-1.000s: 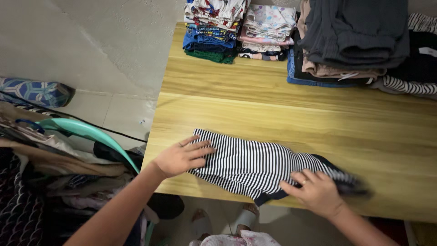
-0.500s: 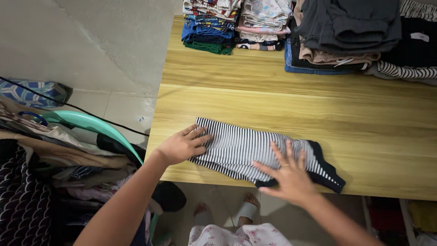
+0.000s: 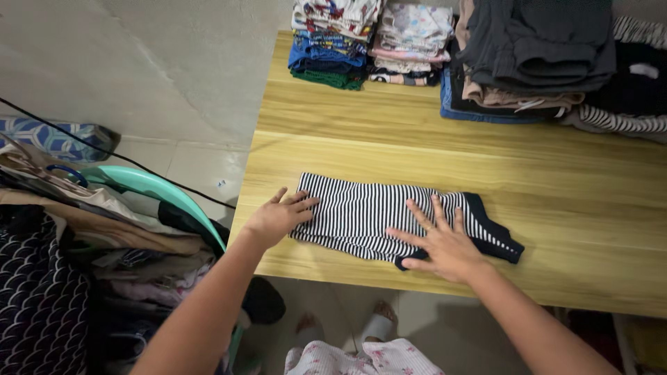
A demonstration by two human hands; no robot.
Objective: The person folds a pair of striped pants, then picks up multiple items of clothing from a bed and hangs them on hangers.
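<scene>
Both hands lie flat and open, fingers spread: left hand [image 3: 276, 217] pins one end of a folded black-and-white striped garment [image 3: 375, 214] near the front edge of a wooden table [image 3: 556, 187], right hand [image 3: 445, 244] presses its middle. Light, limp cloth, likely best gripped at folded edges.

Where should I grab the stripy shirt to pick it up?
Probably by its two short ends, from above. The striped shirt lies flat and folded into a long band across the table, with the left hand on one end and the right hand pressing nearer the other.
</scene>
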